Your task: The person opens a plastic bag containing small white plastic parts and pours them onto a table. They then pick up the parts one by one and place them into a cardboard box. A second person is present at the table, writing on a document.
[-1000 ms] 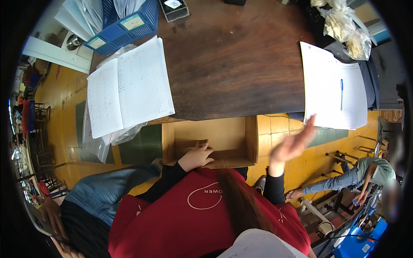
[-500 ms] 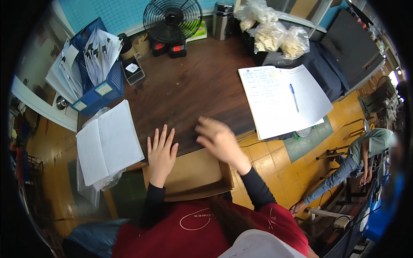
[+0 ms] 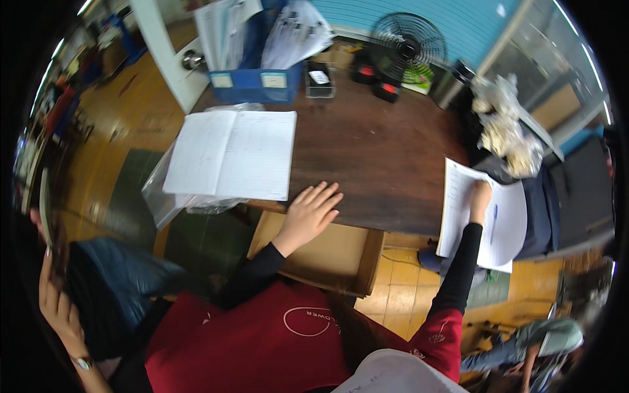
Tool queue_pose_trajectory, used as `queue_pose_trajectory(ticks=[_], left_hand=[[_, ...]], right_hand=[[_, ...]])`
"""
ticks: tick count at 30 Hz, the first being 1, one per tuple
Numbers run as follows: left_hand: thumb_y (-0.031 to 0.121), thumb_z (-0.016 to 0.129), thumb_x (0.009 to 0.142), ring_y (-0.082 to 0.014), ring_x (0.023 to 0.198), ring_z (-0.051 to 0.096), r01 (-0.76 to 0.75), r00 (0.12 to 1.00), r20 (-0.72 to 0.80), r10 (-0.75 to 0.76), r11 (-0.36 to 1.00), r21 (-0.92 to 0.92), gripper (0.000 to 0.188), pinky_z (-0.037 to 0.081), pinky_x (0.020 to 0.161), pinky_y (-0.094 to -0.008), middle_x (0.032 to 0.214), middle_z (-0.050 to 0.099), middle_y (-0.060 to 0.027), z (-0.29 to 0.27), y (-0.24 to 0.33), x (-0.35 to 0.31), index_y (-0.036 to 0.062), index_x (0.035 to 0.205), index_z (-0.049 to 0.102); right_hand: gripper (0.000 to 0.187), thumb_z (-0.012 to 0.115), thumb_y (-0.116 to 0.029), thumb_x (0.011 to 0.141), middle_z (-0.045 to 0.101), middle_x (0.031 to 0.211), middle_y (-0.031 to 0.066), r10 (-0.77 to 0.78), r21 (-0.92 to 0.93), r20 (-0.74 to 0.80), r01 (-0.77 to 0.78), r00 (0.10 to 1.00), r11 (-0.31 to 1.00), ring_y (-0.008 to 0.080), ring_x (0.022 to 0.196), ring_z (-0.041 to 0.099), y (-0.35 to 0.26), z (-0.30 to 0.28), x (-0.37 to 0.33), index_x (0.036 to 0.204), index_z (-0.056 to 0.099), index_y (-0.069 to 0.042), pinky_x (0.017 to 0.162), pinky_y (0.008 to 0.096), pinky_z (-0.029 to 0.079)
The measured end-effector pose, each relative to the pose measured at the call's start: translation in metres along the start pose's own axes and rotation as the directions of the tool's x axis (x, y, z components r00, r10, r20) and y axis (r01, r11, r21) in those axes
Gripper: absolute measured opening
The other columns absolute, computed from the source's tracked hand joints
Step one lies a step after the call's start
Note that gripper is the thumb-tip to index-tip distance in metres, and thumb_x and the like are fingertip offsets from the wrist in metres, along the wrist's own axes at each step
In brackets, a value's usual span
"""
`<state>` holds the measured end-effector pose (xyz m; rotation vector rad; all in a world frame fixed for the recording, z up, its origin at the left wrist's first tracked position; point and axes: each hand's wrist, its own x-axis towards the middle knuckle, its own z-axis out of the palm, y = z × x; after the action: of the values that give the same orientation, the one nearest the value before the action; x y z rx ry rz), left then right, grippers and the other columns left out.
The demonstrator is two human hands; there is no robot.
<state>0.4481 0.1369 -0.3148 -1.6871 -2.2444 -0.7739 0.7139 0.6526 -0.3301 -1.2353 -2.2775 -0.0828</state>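
My left hand (image 3: 309, 216) lies flat on the front edge of the dark wooden desk (image 3: 380, 147), fingers spread and holding nothing. My right hand (image 3: 480, 199) reaches out to an open notebook (image 3: 455, 204) at the desk's right end and rests on its pages near the middle fold. Its fingers point away and are too blurred and foreshortened to show a grip. A blue pen (image 3: 495, 221) lies on the right page, beside that hand. Below my left hand, an open drawer (image 3: 321, 252) juts out from the desk.
Another open notebook (image 3: 239, 150) lies on plastic at the left. Behind stand a blue file box (image 3: 252, 88), a small clear box (image 3: 320, 88), a fan (image 3: 406, 47), a steel flask (image 3: 452, 85) and bagged pieces (image 3: 504, 134). One person's hand (image 3: 62, 314) is at far left; another person (image 3: 547, 335) bends at right.
My right hand has moved from above the desk's front edge to the right-hand notebook. My left hand stays on the desk edge. The view has swung, and another person's hand now shows at left.
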Motion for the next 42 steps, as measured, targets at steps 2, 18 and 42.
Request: queue_pose_trajectory(ticks=[2, 18, 42], left_hand=[[0.033, 0.057, 0.103, -0.0297, 0.139, 0.05, -0.009, 1.0, -0.013, 0.009, 0.999, -0.04, 0.04, 0.04, 0.114, -0.0454, 0.15, 0.055, -0.0089, -0.002, 0.001, -0.003, 0.0106, 0.135, 0.064], [0.032, 0.057, 0.103, -0.0381, 0.144, 0.042, -0.004, 1.0, 0.017, 0.009, 0.967, -0.256, 0.044, 0.032, 0.119, -0.0546, 0.153, 0.05, -0.0146, 0.004, -0.011, 0.078, 0.0081, 0.14, 0.06], [0.035, 0.057, 0.101, -0.0314, 0.144, 0.044, -0.201, 0.963, 0.162, 0.214, 0.975, -0.094, 0.058, 0.032, 0.119, -0.0477, 0.157, 0.047, -0.0104, 0.05, -0.019, 0.108, 0.0126, 0.153, 0.045]], right_hand=[[0.019, 0.062, -0.001, 0.082, 0.073, 0.092, 0.0245, -0.004, 0.067, -0.054, 0.008, 0.999, 0.998, 0.0407, 0.09, 0.071, 0.004, -0.002, -0.006, 0.094, 0.076, 0.003, 0.084, 0.0459, 0.055], [0.018, 0.062, -0.008, 0.096, 0.075, 0.096, 0.0112, -0.146, 0.783, 0.134, -0.014, 0.98, 0.622, 0.0158, 0.088, 0.069, -0.279, -0.09, -0.067, 0.108, 0.075, -0.002, 0.08, 0.0303, 0.053], [0.047, 0.07, -0.016, 0.082, 0.063, 0.136, 0.0168, -0.445, 0.29, -0.009, 0.428, 0.896, 0.856, 0.0334, 0.13, 0.056, -0.306, -0.024, -0.129, 0.125, 0.066, 0.001, 0.113, 0.0462, 0.042]])
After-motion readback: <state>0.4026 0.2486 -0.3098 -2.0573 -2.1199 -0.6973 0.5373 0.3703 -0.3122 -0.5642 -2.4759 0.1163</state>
